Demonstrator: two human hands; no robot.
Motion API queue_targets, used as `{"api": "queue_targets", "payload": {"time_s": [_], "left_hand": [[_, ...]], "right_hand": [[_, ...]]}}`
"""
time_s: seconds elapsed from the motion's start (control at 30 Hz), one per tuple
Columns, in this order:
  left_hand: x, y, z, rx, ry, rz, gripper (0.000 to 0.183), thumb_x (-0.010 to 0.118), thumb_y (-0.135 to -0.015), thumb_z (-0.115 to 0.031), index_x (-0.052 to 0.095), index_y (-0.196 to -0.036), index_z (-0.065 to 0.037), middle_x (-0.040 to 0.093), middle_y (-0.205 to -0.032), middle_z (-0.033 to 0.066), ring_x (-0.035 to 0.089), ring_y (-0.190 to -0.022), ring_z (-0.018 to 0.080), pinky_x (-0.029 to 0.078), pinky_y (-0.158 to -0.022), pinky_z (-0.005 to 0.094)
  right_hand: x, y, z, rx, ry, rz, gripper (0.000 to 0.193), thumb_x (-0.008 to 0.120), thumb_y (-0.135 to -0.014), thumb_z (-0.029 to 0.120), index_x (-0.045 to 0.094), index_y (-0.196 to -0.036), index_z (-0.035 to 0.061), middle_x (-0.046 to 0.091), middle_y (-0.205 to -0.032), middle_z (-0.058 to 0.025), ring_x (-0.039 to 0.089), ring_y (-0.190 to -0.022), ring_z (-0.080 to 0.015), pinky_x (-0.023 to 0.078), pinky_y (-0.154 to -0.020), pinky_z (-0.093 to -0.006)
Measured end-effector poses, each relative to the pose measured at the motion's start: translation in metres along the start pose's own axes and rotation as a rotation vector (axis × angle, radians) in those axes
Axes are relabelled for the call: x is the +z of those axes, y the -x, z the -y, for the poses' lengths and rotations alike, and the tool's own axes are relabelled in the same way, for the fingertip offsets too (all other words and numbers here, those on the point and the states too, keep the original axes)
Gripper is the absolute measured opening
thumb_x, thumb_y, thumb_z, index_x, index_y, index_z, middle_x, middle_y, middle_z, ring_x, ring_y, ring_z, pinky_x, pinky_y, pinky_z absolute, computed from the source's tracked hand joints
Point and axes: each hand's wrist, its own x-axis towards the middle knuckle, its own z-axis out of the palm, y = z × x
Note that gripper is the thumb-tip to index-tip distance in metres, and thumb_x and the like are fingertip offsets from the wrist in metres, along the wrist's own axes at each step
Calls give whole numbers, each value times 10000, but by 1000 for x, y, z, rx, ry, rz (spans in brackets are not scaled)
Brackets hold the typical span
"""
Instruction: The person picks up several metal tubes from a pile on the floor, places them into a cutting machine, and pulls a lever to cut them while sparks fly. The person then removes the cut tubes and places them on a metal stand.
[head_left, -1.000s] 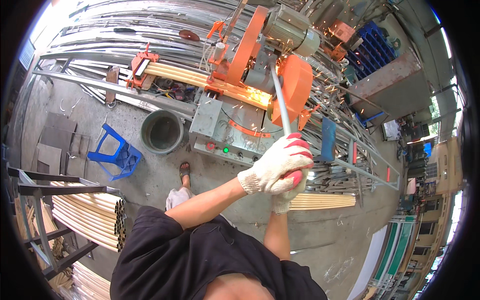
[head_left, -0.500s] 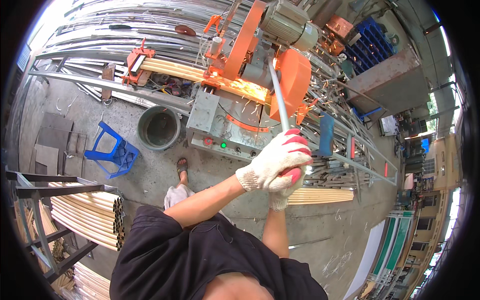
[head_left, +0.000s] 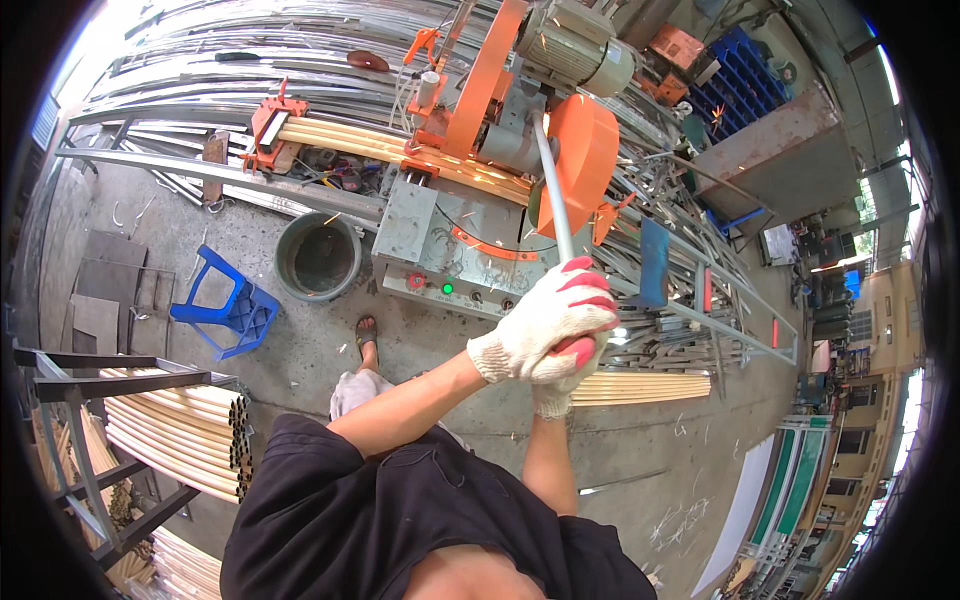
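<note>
Both my hands wear white knitted gloves with red fingertips. My left hand (head_left: 540, 325) is wrapped round the grey pull handle (head_left: 556, 200) of an orange cut-off saw (head_left: 580, 150). Just below it my right hand (head_left: 565, 385), partly hidden by the left, is closed round the handle's lower end. The saw's orange guard hangs low over its grey base (head_left: 440, 240). Several pale gold tubes (head_left: 350, 138) lie side by side across the base, running under the saw head and into an orange stop (head_left: 272, 130) on the left. The blade itself is hidden.
A grey bucket (head_left: 318, 258) stands left of the saw, beside a blue plastic stool (head_left: 228, 305). Racked gold tubes (head_left: 175, 430) are at lower left, and more tubes (head_left: 640, 388) lie on the right. Long metal bars (head_left: 220, 60) fill the area behind the saw.
The bright spark shower and glow at the tubes have faded to a few scattered streaks. The handle, guard and both hands have shifted slightly left. Both hands keep their hold.
</note>
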Motion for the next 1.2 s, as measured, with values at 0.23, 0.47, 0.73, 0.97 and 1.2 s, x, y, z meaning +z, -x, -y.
{"api": "queue_targets", "payload": {"time_s": [0.23, 0.47, 0.73, 0.97, 1.2], "left_hand": [[0, 6, -1, -16, -7, 25, 452, 579, -837, -314, 672, -1189, -46, 643, -1219, 148, 532, -1272, 400, 258, -1219, 622], [2, 14, 2, -2, -8, 26, 460, 584, -844, -325, 664, -1211, -59, 640, -1234, 151, 524, -1285, 414, 251, -1219, 632], [4, 24, 7, -7, 6, 42, 477, 580, -829, -328, 668, -1211, -56, 634, -1258, 154, 512, -1305, 416, 250, -1219, 632], [4, 31, 7, -18, -4, 73, 492, 567, -816, -324, 673, -1212, -51, 631, -1266, 156, 512, -1304, 416, 251, -1220, 633], [7, 39, 7, -27, -4, 73, 483, 556, -863, -385, 675, -1193, -54, 622, -1257, 158, 512, -1293, 424, 239, -1216, 651]], "right_hand": [[2, 5, 3, -8, 2, 11, 571, 654, -963, 456, 527, -1354, 60, 581, -1271, -103, 602, -1170, -237, 467, -999, -402], [-3, 18, -8, 28, 12, 28, 558, 668, -959, 435, 527, -1359, 72, 584, -1288, -103, 607, -1177, -228, 480, -991, -388], [-5, 28, -14, 36, -25, 56, 533, 685, -949, 420, 535, -1354, 107, 570, -1335, -102, 596, -1214, -243, 476, -1013, -411], [-5, 37, -20, 56, -67, 60, 531, 697, -938, 411, 533, -1352, 122, 571, -1347, -110, 589, -1245, -270, 466, -1040, -445], [-7, 48, -32, 7, -60, 91, 567, 722, -928, 405, 522, -1374, 117, 582, -1320, -97, 593, -1218, -253, 465, -1030, -435]]}}
